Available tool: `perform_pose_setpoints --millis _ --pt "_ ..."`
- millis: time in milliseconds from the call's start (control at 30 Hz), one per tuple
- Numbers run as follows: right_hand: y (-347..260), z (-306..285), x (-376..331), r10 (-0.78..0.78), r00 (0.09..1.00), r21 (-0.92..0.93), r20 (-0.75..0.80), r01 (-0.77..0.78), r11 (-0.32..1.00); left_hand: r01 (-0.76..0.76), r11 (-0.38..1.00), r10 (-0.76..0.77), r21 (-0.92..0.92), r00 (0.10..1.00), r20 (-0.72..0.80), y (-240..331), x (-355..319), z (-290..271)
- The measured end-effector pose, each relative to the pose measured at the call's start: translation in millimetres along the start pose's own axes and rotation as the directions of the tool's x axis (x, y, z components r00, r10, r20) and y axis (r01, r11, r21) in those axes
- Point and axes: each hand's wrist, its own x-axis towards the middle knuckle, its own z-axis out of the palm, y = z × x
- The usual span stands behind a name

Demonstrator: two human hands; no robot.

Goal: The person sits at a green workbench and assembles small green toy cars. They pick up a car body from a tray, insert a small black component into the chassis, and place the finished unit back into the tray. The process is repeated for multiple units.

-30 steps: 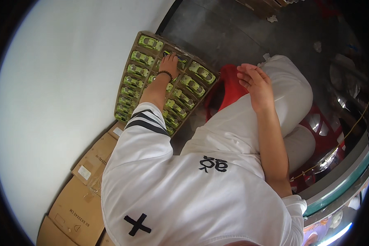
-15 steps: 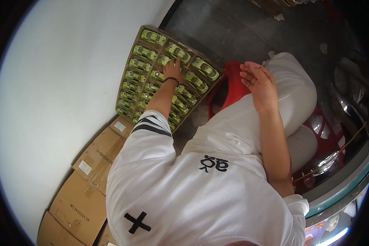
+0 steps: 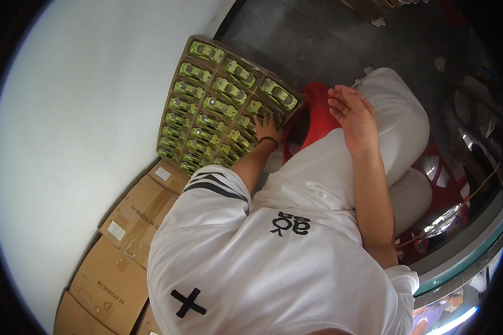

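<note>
White wall surface (image 3: 67, 139) is seen filling the left of the view, curved by the lens. Flattened brown cardboard boxes (image 3: 131, 215) are stacked low against it at the lower left, paper labels stuck on their faces. Just above them a brown cardboard tray (image 3: 180, 84) is stood leaning against the wall, its compartments divided into rows, and a light green toy car (image 3: 224, 86) is seated in each cell that can be seen. The left hand (image 3: 266, 127) is laid on the lower right part of that tray, fingers spread over the cars there; nothing can be seen to be gripped, and a dark band is worn at the wrist. A red plastic stool (image 3: 318, 111) is partly shown just right of the tray, under the white-clad legs. The right hand (image 3: 355, 117) is rested open and empty on the white trouser knee (image 3: 397, 111), fingers loosely extended. Dark grey floor (image 3: 296, 39) is spread across the top, with small scraps scattered on it. Further right, shiny metal parts (image 3: 441, 220) and a teal-edged curved rim (image 3: 469, 257) are seen at the edge.
</note>
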Motion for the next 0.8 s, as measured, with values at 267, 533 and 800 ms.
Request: perform_pose_setpoints --millis 267,533,800 --pt "-1 0 3 0.053 0.998 0.037 0.022 -0.054 0.998 0.282 0.856 -0.365 -0.433 0.924 -0.119 36 -5 -27" --pt "-2 -3 16 0.246 0.969 0.221 0.032 -0.247 0.943 0.433 0.782 -0.592 -0.447 0.740 -0.318 26 37 -78" --pt "-1 -6 19 0.266 0.963 0.270 0.035 -0.265 0.925 0.614 0.464 -0.695 -0.638 0.699 0.167 -33 83 -138"
